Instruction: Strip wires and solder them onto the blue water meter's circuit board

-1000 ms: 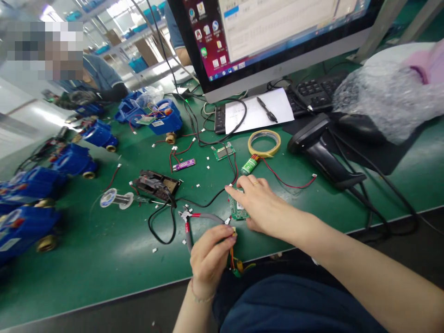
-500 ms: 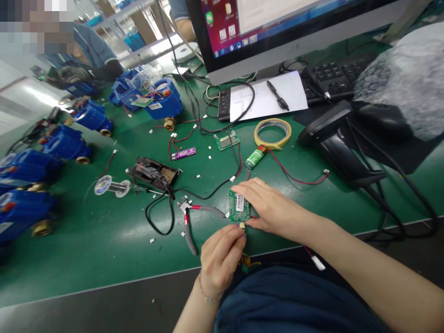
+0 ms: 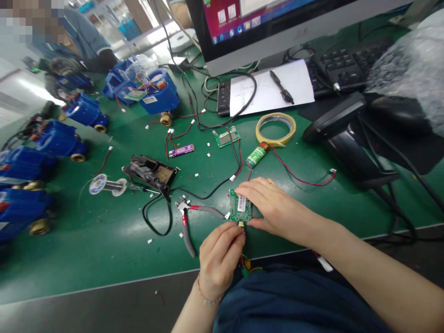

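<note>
A green circuit board (image 3: 236, 213) with a white barcode label lies on the bench near its front edge. My right hand (image 3: 275, 206) holds it from the right, fingers over the top corner and thumb by the lower right corner. My left hand (image 3: 219, 252) pinches a small cream wire connector (image 3: 241, 224) at the board's lower edge. The connector appears to touch the board; whether it is seated cannot be seen. Its coloured wires (image 3: 245, 263) hang below, toward my lap. Above the board lies a green battery pack (image 3: 255, 156) with red and black leads.
Cutting pliers (image 3: 189, 215) lie left of the board, with a soldering iron stand (image 3: 152, 171) and solder spool (image 3: 108, 185) beyond. Yellow tape (image 3: 275, 129), a scanner (image 3: 347, 138), a keyboard (image 3: 354, 67) and monitor sit behind. Blue valve housings (image 3: 58, 141) line the left, near another person.
My left hand has brought the connector up against the board's lower edge, closing a small gap. My right hand stays on the board. The camera view has shifted slightly.
</note>
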`<state>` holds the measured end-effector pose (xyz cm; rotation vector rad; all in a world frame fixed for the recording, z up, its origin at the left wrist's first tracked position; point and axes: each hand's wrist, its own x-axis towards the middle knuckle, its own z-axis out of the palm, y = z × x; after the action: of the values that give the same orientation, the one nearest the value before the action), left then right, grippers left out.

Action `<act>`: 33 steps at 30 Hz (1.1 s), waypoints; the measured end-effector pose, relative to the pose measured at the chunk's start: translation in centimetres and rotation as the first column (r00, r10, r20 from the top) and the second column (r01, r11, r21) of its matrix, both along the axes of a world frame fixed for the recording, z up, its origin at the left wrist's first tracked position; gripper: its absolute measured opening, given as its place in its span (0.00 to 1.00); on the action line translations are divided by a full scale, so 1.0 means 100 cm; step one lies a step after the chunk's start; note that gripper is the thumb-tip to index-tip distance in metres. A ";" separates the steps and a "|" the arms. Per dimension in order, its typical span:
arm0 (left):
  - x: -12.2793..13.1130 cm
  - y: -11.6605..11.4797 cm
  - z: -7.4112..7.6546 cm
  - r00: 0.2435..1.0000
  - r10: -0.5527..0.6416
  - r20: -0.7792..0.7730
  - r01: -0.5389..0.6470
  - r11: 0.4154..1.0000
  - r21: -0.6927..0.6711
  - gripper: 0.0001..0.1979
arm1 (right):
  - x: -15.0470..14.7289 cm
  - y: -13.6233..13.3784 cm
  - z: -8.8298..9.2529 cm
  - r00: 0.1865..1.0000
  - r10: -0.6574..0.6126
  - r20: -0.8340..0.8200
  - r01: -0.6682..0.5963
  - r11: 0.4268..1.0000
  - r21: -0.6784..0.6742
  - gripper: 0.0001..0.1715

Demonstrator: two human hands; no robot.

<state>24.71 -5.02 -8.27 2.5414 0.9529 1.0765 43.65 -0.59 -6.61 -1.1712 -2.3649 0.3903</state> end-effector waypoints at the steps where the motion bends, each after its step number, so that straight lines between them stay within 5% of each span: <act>1: 0.000 0.000 0.000 1.000 -0.002 0.002 0.002 1.000 0.003 0.06 | 0.000 0.000 0.000 1.000 -0.002 0.005 0.002 1.000 0.002 0.40; 33: 0.002 0.004 -0.002 0.998 -0.022 -0.061 0.014 0.992 -0.126 0.07 | -0.003 0.000 0.012 0.991 0.068 0.118 -0.076 0.995 0.069 0.13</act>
<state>24.87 -4.58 -8.50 2.4891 0.9793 0.9069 43.30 -0.58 -5.36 -1.1049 -2.5044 0.2635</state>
